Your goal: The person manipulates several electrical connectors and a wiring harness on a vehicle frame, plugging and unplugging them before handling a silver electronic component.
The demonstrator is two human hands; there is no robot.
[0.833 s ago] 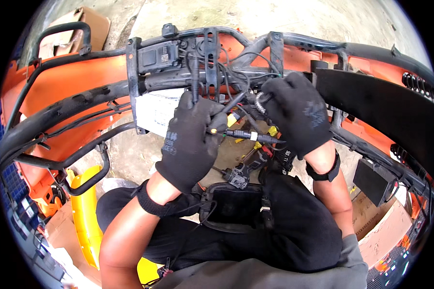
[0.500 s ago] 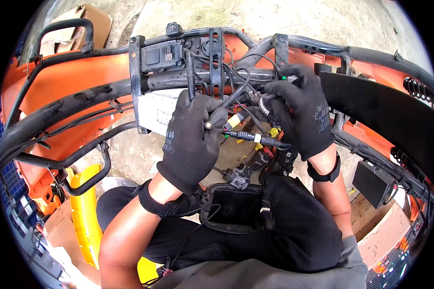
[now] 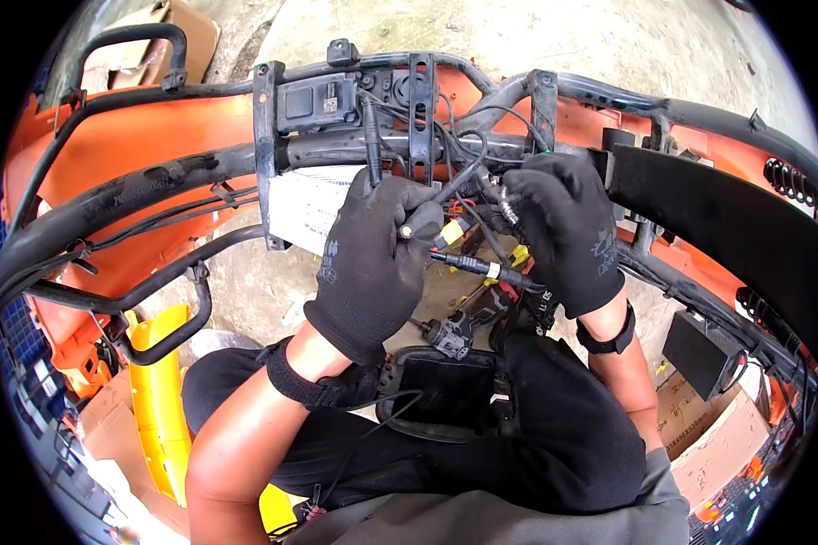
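My left hand (image 3: pixel 373 263), in a black glove, is closed around a black cable plug (image 3: pixel 407 232) whose round end shows between thumb and fingers. Another black cable (image 3: pixel 372 136) runs down into the same hand from the frame. My right hand (image 3: pixel 568 232), also gloved, has its fingers curled at a silver ribbed piece (image 3: pixel 509 207) on a dark lead, level with the left hand. Between and below the hands hangs a black cable joint with a white band (image 3: pixel 482 267). Beside it is a yellow connector (image 3: pixel 451 232) among tangled wires.
A black tubular frame (image 3: pixel 191 168) with orange body panels (image 3: pixel 168 136) spans the view ahead. A black box (image 3: pixel 314 104) is mounted on it. On the floor lie a grey-and-black tool (image 3: pixel 450 336), a yellow panel (image 3: pixel 162 404) and an open cardboard box (image 3: pixel 713 427). A black tray (image 3: pixel 400 427) sits by my legs.
My right hand has come down slightly and its fingers have curled in at the silver ribbed piece. The left hand keeps its hold on the cable plug. The whole view has shifted slightly.
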